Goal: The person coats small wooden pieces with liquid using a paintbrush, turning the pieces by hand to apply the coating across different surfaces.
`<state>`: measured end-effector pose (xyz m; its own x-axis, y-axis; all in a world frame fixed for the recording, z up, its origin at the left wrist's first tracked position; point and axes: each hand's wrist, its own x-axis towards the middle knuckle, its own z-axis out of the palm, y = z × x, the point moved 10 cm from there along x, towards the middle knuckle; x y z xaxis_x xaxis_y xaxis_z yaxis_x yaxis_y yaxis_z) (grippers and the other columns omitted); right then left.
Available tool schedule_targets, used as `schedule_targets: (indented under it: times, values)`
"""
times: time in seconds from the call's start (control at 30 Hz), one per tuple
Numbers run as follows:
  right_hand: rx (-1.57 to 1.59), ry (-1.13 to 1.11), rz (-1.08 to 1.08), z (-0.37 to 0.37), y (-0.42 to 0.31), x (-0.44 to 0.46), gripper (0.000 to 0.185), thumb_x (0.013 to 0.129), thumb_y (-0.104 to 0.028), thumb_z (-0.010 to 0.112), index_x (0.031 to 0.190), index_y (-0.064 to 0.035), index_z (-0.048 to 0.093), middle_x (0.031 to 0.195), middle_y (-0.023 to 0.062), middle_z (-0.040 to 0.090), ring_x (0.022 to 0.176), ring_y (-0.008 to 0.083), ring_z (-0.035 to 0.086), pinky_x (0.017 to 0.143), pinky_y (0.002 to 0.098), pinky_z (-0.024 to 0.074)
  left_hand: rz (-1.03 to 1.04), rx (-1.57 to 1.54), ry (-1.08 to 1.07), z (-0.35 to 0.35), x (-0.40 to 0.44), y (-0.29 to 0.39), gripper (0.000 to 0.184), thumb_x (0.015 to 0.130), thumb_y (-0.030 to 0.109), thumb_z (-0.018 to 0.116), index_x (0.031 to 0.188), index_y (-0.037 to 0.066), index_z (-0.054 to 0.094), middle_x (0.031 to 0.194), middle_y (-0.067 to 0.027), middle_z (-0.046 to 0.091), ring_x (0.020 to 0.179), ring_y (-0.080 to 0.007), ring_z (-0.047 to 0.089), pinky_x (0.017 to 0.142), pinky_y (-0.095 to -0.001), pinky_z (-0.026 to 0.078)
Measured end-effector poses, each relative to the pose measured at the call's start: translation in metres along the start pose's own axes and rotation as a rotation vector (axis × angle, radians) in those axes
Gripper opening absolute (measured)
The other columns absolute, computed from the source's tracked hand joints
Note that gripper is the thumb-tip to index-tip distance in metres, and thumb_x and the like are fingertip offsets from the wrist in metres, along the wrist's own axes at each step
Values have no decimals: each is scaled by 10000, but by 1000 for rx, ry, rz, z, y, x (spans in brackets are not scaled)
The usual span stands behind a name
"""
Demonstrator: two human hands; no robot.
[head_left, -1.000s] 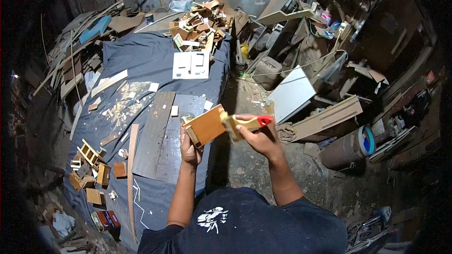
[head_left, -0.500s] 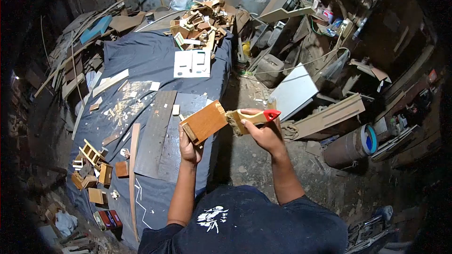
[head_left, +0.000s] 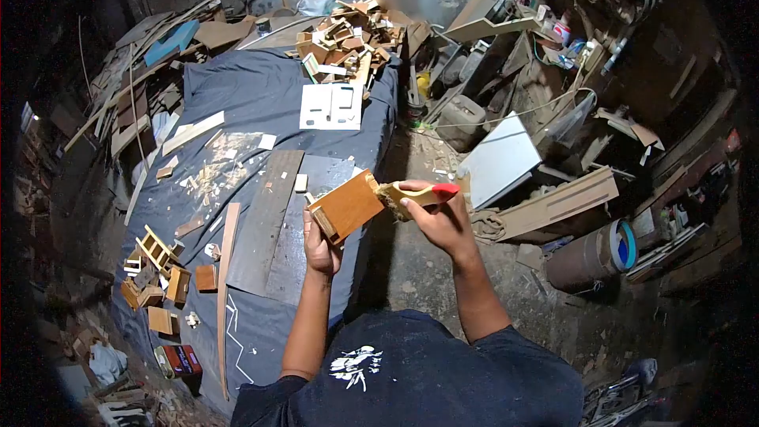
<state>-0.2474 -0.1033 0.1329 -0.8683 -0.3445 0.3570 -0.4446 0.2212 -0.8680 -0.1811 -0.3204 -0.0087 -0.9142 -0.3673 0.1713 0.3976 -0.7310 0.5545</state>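
Note:
My left hand holds a flat brown wooden piece by its lower left end, where a narrow strip of wood crosses it. My right hand is closed round a wide brush with a pale wooden handle and a red tip. The brush's bristles meet the right end of the wooden piece. Both hands are raised near the right edge of the cloth-covered table. Below the wooden piece, two dark boards lie side by side on the cloth.
Small wooden pieces are heaped at the table's far end, near a white panel. A long thin strip and small wooden boxes lie on the left. A white board and a barrel stand at the right.
The brush has shifted slightly left from half a second ago and its bristles now meet the wooden piece's end. The whole view has shifted a little.

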Motion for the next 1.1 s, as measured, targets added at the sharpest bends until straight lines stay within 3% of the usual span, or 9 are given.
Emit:
schedule_targets:
  times: [0.13, 0.23, 0.3, 0.5, 0.7, 0.77, 0.83, 0.97, 1.1]
  values:
    - [-362, -155, -342, 17, -78, -5, 223, 836, -29, 687, 1058, -9, 686, 998, 137, 718, 920, 225, 706, 800, 307, 545, 26, 25, -38, 14, 2, 7, 387, 1051, 275, 399, 1412, 138, 366, 1318, -100, 544, 1168, -248, 595, 938, -379, 535]
    - [-90, -18, -245, 0, -76, 11, 232, 830, -34, 697, 1061, -14, 685, 997, 142, 714, 923, 235, 705, 797, 318, 545, 73, 9, -18, 23, 7, 18, 380, 1051, 312, 404, 1394, 151, 378, 1296, -86, 560, 1168, -246, 594, 942, -396, 533]
    - [-52, -29, -409, 5, -92, 7, 248, 813, -76, 702, 1056, -27, 682, 969, 171, 695, 878, 302, 702, 769, 343, 556, 90, -13, -56, 32, 9, 27, 391, 1049, 322, 409, 1397, 147, 377, 1306, -96, 553, 1172, -257, 592, 952, -406, 529]
    - [98, -21, -210, 1, -50, 27, 247, 844, -7, 678, 1090, -1, 685, 1029, 128, 712, 911, 180, 690, 791, 292, 555, 150, -22, -20, 52, 8, 42, 385, 1050, 316, 406, 1389, 137, 385, 1317, -107, 548, 1172, -261, 593, 958, -412, 529]
    - [51, -222, -493, 26, -82, 0, 233, 846, -26, 703, 1077, -4, 685, 1063, 123, 711, 932, 178, 687, 823, 311, 551, 130, 12, -115, 49, 17, 25, 361, 1052, 302, 401, 1374, 140, 394, 1302, -100, 556, 1169, -256, 593, 942, -399, 536]
    - [309, -144, -148, 14, -30, 19, 255, 824, -33, 698, 1078, -13, 701, 1029, 123, 727, 900, 193, 710, 803, 311, 560, 127, 1, -47, 46, 18, 21, 361, 1053, 304, 400, 1377, 144, 389, 1291, -92, 561, 1155, -245, 601, 924, -382, 544]
    - [206, 30, -106, -9, -13, 31, 232, 840, -36, 695, 1070, -5, 704, 1027, 130, 728, 900, 182, 710, 800, 304, 557, 76, -19, 1, 36, 20, 10, 357, 1058, 309, 387, 1382, 160, 385, 1287, -80, 565, 1144, -231, 607, 914, -373, 548]
    - [82, 149, -385, -7, -45, 10, 260, 824, -8, 695, 1083, 12, 679, 1025, 142, 709, 937, 218, 701, 820, 315, 546, 10, 80, -21, 37, 22, -20, 359, 1059, 285, 406, 1401, 183, 369, 1278, -66, 572, 1141, -202, 607, 908, -355, 546]
    - [-38, -8, -389, 2, -53, -5, 267, 836, -19, 705, 1100, 4, 675, 1049, 127, 707, 966, 216, 684, 849, 316, 531, 17, 78, 8, 34, 22, -38, 381, 1055, 272, 420, 1410, 159, 337, 1290, -80, 565, 1145, -219, 609, 931, -369, 536]
